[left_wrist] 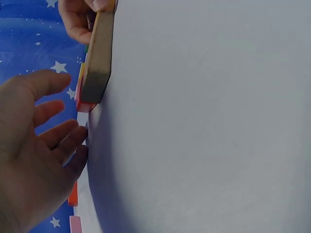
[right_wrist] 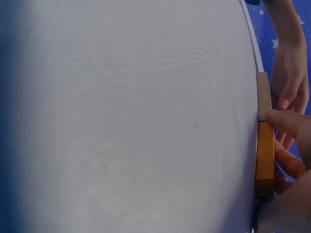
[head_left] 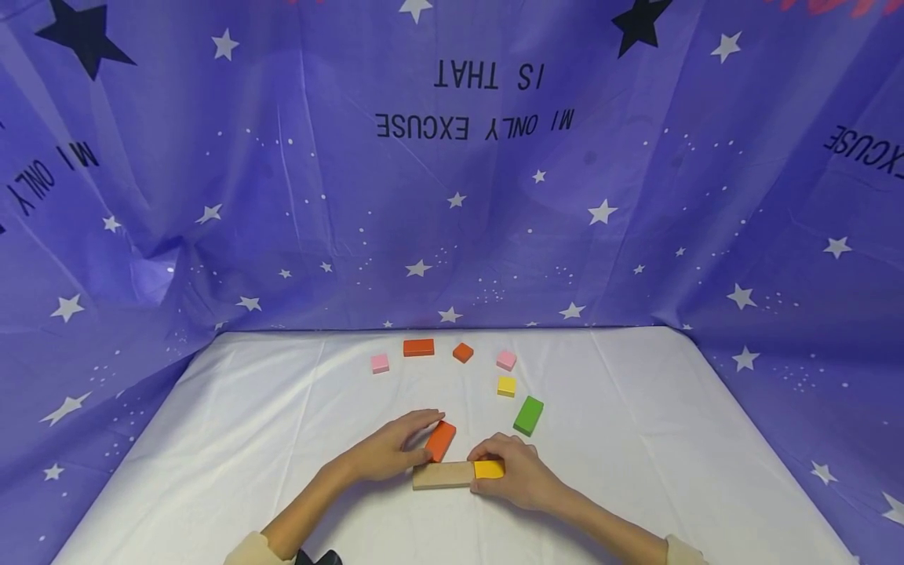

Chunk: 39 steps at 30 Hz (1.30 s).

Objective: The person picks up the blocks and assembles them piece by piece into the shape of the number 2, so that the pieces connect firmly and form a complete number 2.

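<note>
A plain wooden block lies lengthwise on the white cloth, its right end meeting a yellow block. My right hand pinches the yellow block, with the thumb on its near side by the joint and fingers on the far side. Just behind the wooden block, an orange-red block lies at a slant. My left hand is beside it on the left, fingers loosely spread and thumb close to its lower end; whether they touch is unclear. The left wrist view shows those fingers relaxed, holding nothing.
Farther back lie a green block, a small yellow block, two pink blocks, one at the right and one at the left, a long red block and a small red block. A purple star-patterned curtain encloses the table.
</note>
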Tool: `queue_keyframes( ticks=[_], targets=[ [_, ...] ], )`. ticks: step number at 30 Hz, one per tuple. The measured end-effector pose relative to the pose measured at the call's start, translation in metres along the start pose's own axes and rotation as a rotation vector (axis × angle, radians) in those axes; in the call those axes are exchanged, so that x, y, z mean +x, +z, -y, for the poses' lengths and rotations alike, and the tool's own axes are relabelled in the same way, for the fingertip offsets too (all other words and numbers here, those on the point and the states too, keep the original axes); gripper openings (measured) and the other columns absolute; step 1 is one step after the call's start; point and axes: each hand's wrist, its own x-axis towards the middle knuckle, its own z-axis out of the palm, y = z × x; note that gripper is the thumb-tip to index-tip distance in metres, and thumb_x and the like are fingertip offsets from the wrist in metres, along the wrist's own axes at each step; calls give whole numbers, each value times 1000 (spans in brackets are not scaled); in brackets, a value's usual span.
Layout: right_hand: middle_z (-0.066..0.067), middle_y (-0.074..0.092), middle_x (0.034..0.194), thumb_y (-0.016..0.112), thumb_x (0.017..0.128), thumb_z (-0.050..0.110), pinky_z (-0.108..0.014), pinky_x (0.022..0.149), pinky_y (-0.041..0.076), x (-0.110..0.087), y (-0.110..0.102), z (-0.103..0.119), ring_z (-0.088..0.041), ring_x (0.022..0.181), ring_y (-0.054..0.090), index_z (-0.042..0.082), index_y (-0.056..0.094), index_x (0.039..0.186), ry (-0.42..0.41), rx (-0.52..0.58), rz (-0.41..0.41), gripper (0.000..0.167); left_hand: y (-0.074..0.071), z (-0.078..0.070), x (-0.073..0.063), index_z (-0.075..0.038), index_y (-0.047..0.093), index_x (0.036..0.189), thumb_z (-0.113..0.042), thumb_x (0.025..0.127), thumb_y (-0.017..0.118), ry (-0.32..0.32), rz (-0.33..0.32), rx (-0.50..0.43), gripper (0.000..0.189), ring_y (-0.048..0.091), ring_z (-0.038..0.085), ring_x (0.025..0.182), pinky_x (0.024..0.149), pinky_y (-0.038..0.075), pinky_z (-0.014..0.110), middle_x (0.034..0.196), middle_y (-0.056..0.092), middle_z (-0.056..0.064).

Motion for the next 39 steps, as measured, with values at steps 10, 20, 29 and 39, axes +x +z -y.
queue_keyframes(
  ticks=[10,20,29,39],
  targets=[
    [18,59,95,84,80,34,-38,78,31,-1,-1,1,-11,94,50,29,71,101,-11,0,-3,25,7,-10,-9,-7,37,154,-25,100,59,-12,2,82,61,27,32,146,116,24,55,159,32,15],
    [19,60,96,84,80,35,-37,78,31,-1,0,1,-11,94,51,29,71,101,-17,-1,-9,26,16,-24,-19,-8,38,154,-27,103,55,13,-32,222,57,28,31,146,114,29,54,161,28,14],
    [19,58,93,84,80,35,-36,76,31,-1,-1,0,-10,92,50,28,71,100,-34,-5,-12,25,26,-39,-27,-1,36,153,-16,104,51,111,-56,450,54,32,31,145,114,32,49,158,34,15],
    [20,59,94,84,80,36,-36,78,32,0,0,-1,-9,94,51,29,71,100,-34,2,-18,26,34,-49,-35,4,46,146,-15,105,50,125,-62,647,45,41,27,140,110,39,44,154,41,17]
  ],
)
